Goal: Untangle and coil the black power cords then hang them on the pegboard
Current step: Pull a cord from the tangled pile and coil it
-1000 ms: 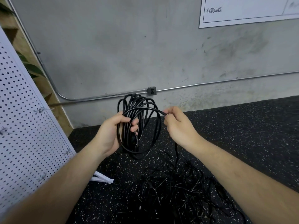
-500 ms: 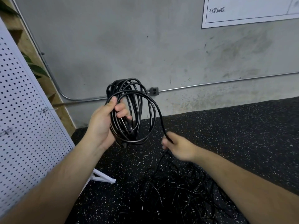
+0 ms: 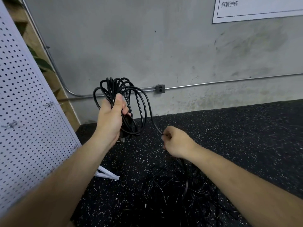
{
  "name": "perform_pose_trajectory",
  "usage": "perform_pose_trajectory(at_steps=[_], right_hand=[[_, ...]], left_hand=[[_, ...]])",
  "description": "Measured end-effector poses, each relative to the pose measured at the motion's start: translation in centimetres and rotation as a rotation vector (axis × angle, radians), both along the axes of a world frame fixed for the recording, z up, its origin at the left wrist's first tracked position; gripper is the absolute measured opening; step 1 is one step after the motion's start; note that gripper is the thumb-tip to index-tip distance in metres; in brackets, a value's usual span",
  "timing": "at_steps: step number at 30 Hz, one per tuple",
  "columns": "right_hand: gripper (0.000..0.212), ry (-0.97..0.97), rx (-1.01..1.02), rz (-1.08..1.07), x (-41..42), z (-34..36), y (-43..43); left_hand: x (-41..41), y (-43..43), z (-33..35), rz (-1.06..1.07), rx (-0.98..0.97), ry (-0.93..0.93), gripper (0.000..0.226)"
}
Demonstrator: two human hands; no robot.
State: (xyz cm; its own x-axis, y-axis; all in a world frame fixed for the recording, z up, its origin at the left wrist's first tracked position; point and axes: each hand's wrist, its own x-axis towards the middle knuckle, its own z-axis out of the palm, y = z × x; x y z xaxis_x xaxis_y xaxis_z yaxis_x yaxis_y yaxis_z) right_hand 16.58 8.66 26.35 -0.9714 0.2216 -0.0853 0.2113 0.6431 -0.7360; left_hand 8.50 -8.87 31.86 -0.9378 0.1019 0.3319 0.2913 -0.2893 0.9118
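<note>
Gym-like utility room: speckled rubber floor (image 3: 237, 136), bare concrete wall (image 3: 131, 46), conduit (image 3: 229, 81), pegboard (image 3: 24, 112).

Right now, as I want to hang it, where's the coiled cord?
Head view, left of centre: the left hand grips the coiled cord, between the pegboard and the wall outlet.

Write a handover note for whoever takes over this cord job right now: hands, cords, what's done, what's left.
Left hand grips the coil, held up before the wall.
Right hand pinches the loose strand running from the coil down into the tangle on the floor.
Done: several loops wound.
Left: wind in the rest of this cord, untangle and coil the others, hang all on the pegboard; no cord hangs there in view.
</note>
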Motion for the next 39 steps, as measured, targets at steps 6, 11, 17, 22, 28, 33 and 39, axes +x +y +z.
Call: perform_pose_trajectory(at_steps=[6,11,17,22,28,33,39], right_hand=[[0.067,-0.214,0.141,0.292,2.3,2.6,-1.6],[0.052,0.047,0.684,0.356,3.2,2.7,-1.3],[0.019,0.547,0.903,0.420,3.0,4.8,-0.1],[0.044,0.791,0.765,0.238,2.2,5.0,0.9],[0.025,0.656,0.191,0.153,2.1,4.9,2.1],[0.022,0.577,0.014,0.133,2.3,5.0,3.9],[0.023,0.349,-0.543,-0.130,2.5,4.3,4.2]], left_hand=[[-0.2,-0.1,-1.1,0.032,-0.205,0.105,0.028],[0.1,0.7,-2.2,0.094,-0.403,0.150,0.012],[1.6,1.6,-2.3,0.052,-0.647,0.237,0.015],[1.8,1.7,-3.3,-0.184,-0.565,0.172,0.070],[3.2,2.5,-3.7,-0.630,-0.389,0.026,0.043],[2.5,2.4,-2.7,-0.564,-0.139,-0.127,0.020],[2.1,2.0,-1.9,-0.450,-0.100,-0.131,0.013]])
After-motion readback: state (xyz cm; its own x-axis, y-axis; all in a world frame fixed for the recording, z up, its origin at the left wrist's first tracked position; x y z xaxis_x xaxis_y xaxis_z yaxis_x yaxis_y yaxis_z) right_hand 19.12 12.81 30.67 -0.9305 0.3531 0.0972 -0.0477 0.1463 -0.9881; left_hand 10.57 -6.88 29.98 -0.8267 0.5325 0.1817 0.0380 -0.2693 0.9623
